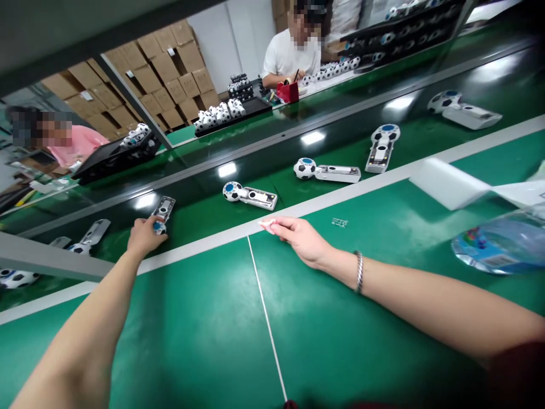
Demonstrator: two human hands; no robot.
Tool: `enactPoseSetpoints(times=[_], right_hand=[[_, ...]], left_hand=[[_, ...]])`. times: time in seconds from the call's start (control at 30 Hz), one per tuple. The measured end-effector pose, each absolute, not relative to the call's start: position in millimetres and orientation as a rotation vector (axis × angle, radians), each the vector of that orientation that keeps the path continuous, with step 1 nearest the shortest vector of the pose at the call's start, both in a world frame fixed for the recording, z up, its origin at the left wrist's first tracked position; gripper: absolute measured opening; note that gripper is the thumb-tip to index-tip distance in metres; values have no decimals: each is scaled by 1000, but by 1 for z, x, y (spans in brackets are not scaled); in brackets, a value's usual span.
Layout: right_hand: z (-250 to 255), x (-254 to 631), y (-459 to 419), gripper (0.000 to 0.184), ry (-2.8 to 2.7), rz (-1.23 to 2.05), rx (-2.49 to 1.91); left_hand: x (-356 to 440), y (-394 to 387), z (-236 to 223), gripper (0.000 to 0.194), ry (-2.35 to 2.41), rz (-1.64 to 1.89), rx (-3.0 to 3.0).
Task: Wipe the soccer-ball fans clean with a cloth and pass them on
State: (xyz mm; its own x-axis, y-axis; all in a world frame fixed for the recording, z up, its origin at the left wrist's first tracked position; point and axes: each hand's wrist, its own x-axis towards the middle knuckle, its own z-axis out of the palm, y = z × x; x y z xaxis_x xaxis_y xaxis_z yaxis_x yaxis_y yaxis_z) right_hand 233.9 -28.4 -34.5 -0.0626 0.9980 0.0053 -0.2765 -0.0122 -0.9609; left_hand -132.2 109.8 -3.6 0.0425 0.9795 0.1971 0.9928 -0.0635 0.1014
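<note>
L hand (143, 236) closed round football toy (162, 215) on belt (204, 213); R hand (298, 236) pinched small pink-white piece (267, 225). Loose one-handed grip could've dropped toy.

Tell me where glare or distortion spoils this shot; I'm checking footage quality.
Head view: bright lamp glare patches along the dark belt; straight edges lean and bow from the wide lens; the plastic bag at right is smeared; the left hand and right hand stay sharp.
</note>
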Motion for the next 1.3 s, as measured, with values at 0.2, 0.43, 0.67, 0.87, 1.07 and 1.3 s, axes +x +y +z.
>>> enactPoseSetpoints(times=[0.2, 0.43, 0.67, 0.87, 1.07, 1.3], right_hand=[[-34, 234, -30, 18, -1247, 1173, -1015], [-29, 228, -52, 12, -1695, 635, -971], [-31, 219, -64, 15, -2077, 125, -735], [-31, 216, -66, 19, -2268, -174, -617], [-28, 236, -56, 18, -2174, -309, -678], [-14, 241, -56, 15, -1859, -30, -809]], left_hand=[[-51, 16, 2, 53, -2350, -685, -2589], [32, -80, -19, 54, -2265, -890, -2974], [41, -81, -31, 54, -2153, -952, -2960], [42, -81, -28, 53, -2181, -955, -2955], [41, -82, -28, 56, -2201, -958, -2956], [39, -81, -29, 56, -2225, -946, -2967]])
